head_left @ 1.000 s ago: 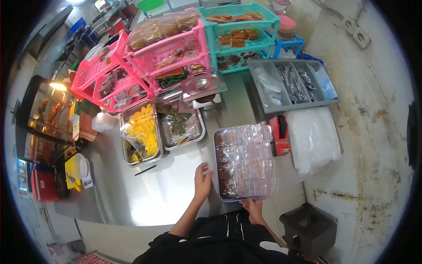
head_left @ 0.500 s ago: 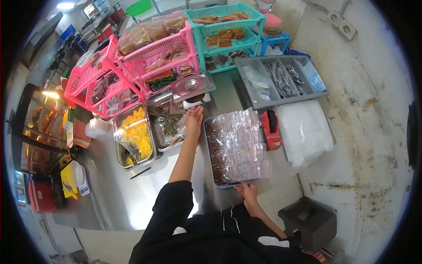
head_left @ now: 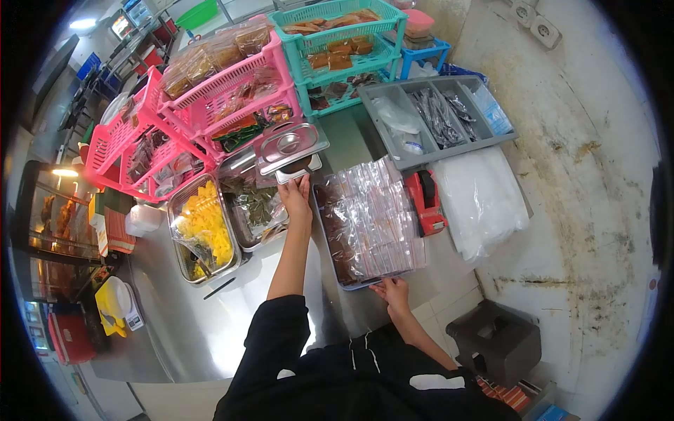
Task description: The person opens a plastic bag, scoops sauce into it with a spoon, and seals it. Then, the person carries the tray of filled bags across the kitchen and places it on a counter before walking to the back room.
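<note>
My left hand point(head_left: 295, 198) reaches forward to the small steel container point(head_left: 298, 169), its fingers at the near edge; whether they grip it is hard to tell. A steel lid point(head_left: 288, 145) lies partly over that container. Closed on the near rim of the shallow tray point(head_left: 359, 285) is my right hand point(head_left: 392, 292). Rows of small clear zip bags point(head_left: 372, 221) cover most of the tray, with brown contents point(head_left: 335, 242) showing along its left side. Left of my left hand, a steel pan point(head_left: 247, 242) holds leafy packets point(head_left: 254, 210).
A steel pan of yellow food point(head_left: 205, 224) stands left, a black pen point(head_left: 220, 288) before it. Pink baskets point(head_left: 232, 116) and teal baskets point(head_left: 344, 56) stand behind. Right are a red tape dispenser point(head_left: 425, 203), a grey divided tray point(head_left: 449, 156) and plastic bags point(head_left: 477, 203).
My left hand has moved forward from beside the tray to the small steel container. My right hand has stayed at the tray's near rim. The whole view has shifted slightly.
</note>
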The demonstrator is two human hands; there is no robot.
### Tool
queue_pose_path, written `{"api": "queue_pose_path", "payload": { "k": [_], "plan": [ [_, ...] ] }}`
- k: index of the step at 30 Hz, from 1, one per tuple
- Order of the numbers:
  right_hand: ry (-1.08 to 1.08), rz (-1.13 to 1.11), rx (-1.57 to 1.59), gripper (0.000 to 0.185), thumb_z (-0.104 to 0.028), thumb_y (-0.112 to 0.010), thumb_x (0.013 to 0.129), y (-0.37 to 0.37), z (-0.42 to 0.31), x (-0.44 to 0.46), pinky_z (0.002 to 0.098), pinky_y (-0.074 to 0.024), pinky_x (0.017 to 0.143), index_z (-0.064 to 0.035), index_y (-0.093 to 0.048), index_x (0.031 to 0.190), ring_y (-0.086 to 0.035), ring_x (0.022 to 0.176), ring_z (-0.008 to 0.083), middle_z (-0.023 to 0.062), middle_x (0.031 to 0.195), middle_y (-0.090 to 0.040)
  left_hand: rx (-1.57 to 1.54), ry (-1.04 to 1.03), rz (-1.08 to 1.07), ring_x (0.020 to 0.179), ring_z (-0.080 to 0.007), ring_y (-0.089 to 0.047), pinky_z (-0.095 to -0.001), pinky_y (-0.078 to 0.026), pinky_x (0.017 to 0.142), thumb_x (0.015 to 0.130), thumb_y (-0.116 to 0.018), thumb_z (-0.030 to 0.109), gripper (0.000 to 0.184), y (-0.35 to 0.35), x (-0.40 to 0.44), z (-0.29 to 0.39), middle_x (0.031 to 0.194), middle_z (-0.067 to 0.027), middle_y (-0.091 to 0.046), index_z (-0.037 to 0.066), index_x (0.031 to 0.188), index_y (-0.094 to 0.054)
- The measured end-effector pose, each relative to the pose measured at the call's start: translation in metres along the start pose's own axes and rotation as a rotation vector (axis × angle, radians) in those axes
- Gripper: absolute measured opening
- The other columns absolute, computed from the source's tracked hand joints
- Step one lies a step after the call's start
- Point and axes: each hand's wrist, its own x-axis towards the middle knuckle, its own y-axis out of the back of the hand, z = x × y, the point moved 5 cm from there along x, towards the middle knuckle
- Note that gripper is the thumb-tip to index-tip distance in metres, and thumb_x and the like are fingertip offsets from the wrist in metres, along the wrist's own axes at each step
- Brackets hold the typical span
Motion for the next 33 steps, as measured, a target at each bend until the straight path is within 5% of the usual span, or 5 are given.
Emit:
{"api": "queue_pose_path", "payload": {
  "k": [17,27,31,33],
  "plan": [
    [0.132,-0.042,0.063,0.017,-0.005,-0.047,0.085,-0.043,-0.045,0.075,0.0326,-0.0566,0.064,0.0110,-0.044,0.087,-0.063,0.070,0.0290,0.0206,0.079,-0.056,0.001,-0.028,-0.016,0.094,-0.0223,-0.060,-0.0245,-0.051,0.073,0.093,-0.037,0.012,0.028,0.007,-0.003,0.004,0.106,-0.0089,-0.052,0.011,0.121,-0.033],
    [0.206,-0.007,0.176,0.013,-0.002,-0.050,0.085,-0.093,-0.082,0.135,0.0334,-0.0577,0.062,0.0074,-0.042,0.080,-0.063,0.072,0.0309,0.0244,0.081,-0.056,-0.021,-0.003,-0.003,0.093,-0.0203,-0.060,-0.0240,-0.052,0.074,0.093,-0.038,0.014,0.025,0.009,-0.003,0.002,0.102,-0.0083,-0.054,0.011,0.118,-0.035],
    [0.227,-0.058,0.253,0.006,0.002,-0.045,0.085,-0.115,-0.092,0.146,0.0351,-0.0561,0.068,0.0056,-0.044,0.080,-0.063,0.076,0.0324,0.0239,0.084,-0.057,-0.046,0.070,0.039,0.093,-0.0211,-0.060,-0.0237,-0.052,0.072,0.094,-0.038,0.015,0.016,0.013,0.000,-0.004,0.102,-0.0090,-0.054,0.010,0.108,-0.039],
    [0.206,-0.091,0.193,0.012,0.003,-0.042,0.085,-0.117,-0.089,0.147,0.0385,-0.0510,0.081,0.0087,-0.045,0.095,-0.060,0.091,0.0329,0.0244,0.096,-0.056,-0.029,0.058,0.035,0.097,-0.0210,-0.059,-0.0249,-0.052,0.072,0.094,-0.037,0.015,0.011,0.014,0.000,-0.002,0.100,-0.0078,-0.055,0.010,0.103,-0.040]
  ]
}}
